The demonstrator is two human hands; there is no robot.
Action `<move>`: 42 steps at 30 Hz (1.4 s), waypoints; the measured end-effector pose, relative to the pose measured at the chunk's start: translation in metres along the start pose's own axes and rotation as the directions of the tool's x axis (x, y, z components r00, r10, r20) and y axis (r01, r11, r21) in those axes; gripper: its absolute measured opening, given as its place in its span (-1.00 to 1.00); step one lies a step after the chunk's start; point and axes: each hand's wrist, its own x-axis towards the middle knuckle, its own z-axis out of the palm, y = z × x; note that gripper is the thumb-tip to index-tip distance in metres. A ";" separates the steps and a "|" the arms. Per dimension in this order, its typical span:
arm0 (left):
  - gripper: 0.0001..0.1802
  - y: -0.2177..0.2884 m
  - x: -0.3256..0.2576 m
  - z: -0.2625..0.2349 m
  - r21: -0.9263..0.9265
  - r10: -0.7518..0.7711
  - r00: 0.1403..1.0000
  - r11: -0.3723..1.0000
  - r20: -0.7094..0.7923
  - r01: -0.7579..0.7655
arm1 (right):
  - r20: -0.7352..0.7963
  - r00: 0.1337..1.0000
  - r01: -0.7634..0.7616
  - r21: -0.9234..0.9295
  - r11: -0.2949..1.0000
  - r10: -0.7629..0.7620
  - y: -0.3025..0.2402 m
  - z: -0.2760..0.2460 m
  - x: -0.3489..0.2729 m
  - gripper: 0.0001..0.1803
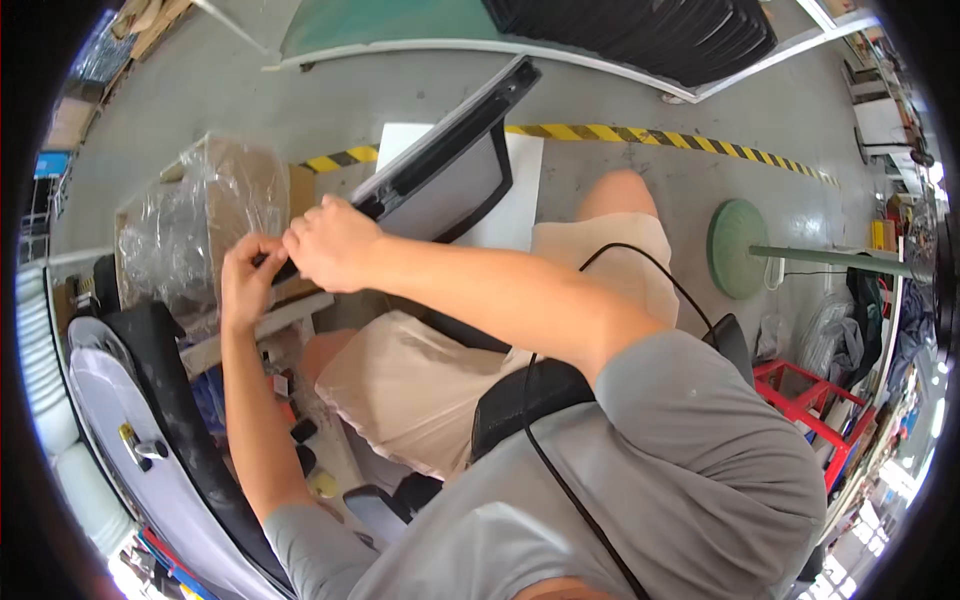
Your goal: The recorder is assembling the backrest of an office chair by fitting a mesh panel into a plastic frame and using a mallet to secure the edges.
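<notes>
Nearby, plastic-wrapped box (200, 225) crowds both hands (300, 255) gripping black-framed panel (445, 170).

black-framed grey panel (440, 180), tilted upright over the lap

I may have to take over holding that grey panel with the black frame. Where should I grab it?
Probably at the near lower corner of the panel, coming from the person's side. The left hand and right hand already meet there; the black frame gives an edge to pinch, and the far end tilts up and away.
</notes>
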 end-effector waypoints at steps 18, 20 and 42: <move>-0.94 -0.001 -0.019 0.013 0.180 0.326 0.924 0.939 -0.198 -0.293 | -0.146 0.985 0.079 -0.060 0.995 -0.087 -0.005 0.021 0.000 -0.50; -0.95 0.001 -0.019 0.020 0.222 0.365 0.898 0.923 -0.245 -0.314 | -0.165 0.977 0.113 -0.131 0.985 -0.134 -0.001 0.025 -0.005 -0.50; -0.61 -0.033 -0.004 0.086 0.809 0.672 0.533 0.587 -0.515 0.041 | -0.484 0.860 0.089 -0.172 0.981 -0.163 0.051 -0.003 -0.029 -0.61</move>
